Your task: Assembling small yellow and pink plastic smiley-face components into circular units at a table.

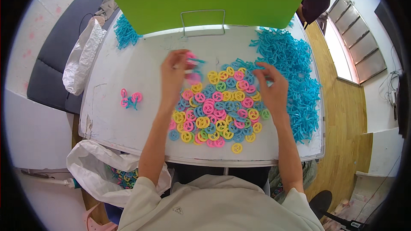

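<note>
My left hand is closed over the table, left of the wheel heap, its fingers on a small assembly of pink wheels and a teal plastic piece; motion blurs it. My right hand hovers at the upper right of the heap, thumb and forefinger bent together at a teal forked piece by the edge of the teal pile. Between my forearms lie many small spoked plastic wheels in pink, yellow, blue and green. Off to the left sits a separate pink-and-teal assembly.
A large pile of teal pieces covers the table's right side; a smaller teal pile is far left. Beyond the white table stands a green board with a wire handle. A white sack of coloured parts hangs lower left. Another person is far right.
</note>
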A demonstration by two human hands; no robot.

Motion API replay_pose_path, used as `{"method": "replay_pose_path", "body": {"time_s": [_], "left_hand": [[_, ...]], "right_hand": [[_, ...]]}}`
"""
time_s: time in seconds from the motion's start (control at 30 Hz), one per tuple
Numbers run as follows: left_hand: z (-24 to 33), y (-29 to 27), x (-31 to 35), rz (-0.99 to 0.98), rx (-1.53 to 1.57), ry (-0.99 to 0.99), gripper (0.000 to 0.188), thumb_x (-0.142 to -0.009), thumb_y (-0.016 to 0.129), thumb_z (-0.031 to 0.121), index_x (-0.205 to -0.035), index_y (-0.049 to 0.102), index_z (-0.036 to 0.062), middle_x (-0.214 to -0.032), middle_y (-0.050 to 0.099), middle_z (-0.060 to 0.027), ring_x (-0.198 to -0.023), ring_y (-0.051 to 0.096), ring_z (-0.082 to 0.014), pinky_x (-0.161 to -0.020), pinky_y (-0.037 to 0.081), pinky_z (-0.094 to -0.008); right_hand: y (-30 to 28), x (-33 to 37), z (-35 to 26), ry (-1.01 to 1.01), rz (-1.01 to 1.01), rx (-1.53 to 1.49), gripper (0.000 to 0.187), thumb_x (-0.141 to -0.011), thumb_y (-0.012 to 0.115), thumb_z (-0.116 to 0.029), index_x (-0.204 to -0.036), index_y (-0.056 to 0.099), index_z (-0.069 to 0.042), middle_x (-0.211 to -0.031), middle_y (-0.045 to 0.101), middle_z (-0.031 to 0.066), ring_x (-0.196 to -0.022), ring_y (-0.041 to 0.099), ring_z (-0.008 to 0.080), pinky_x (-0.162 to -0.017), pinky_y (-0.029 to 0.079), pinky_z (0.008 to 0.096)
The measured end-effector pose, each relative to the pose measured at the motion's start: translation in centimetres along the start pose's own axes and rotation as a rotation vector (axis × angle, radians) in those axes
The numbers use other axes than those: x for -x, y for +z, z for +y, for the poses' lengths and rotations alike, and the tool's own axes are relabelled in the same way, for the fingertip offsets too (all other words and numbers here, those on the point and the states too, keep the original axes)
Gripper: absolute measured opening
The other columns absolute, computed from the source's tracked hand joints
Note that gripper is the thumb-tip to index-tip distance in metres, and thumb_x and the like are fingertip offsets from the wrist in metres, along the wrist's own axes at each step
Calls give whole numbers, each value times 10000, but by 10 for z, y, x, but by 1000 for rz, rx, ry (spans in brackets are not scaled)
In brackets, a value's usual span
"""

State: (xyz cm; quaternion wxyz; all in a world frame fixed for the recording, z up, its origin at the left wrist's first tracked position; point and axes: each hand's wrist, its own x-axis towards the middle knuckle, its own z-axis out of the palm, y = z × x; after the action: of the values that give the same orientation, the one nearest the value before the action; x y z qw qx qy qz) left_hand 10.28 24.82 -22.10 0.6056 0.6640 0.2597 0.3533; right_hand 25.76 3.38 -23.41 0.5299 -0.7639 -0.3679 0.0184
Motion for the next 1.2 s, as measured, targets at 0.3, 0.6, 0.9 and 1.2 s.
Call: {"method": "replay_pose_path", "body": {"time_s": [0.3, 0.6, 0.9, 1.2], "left_hand": [[-21, -114, -20, 370, -1324, -210, 188, -864, 517, 92, -982, 656, 139, -859, 674, -129, -758, 661, -275, -654, 513, -409], [-35, -13, -1, -153, -806, 219, 202, -799, 675, 119, -996, 665, 75, -932, 629, -150, -868, 586, -284, -776, 479, -398], [-24, 12, 6, -274, -502, 33, 162, -779, 678, 7, -936, 637, 8, -868, 658, -88, -805, 638, -195, -726, 499, -309], [-7, 26, 12, -250, -221, 141, 170, -809, 667, 0, -969, 612, 6, -868, 663, -66, -815, 649, -141, -743, 516, -266]], "right_hand": [[-1, -2, 28, -133, 31, 516, 365, -743, 713, -71, -1102, 661, -117, -1104, 586, 77, -1038, 517, 296, -914, 411, 396], [6, -8, 37, -180, 69, 538, 222, -753, 698, -75, -974, 686, -97, -945, 624, 70, -944, 542, 293, -850, 418, 395], [10, -7, 34, -165, 120, 492, 227, -752, 708, -77, -976, 673, -82, -960, 616, 92, -966, 555, 307, -862, 431, 399], [5, -10, 31, -166, 177, 439, 190, -826, 663, -103, -1011, 668, -58, -959, 627, 105, -876, 589, 285, -772, 457, 375]]}}
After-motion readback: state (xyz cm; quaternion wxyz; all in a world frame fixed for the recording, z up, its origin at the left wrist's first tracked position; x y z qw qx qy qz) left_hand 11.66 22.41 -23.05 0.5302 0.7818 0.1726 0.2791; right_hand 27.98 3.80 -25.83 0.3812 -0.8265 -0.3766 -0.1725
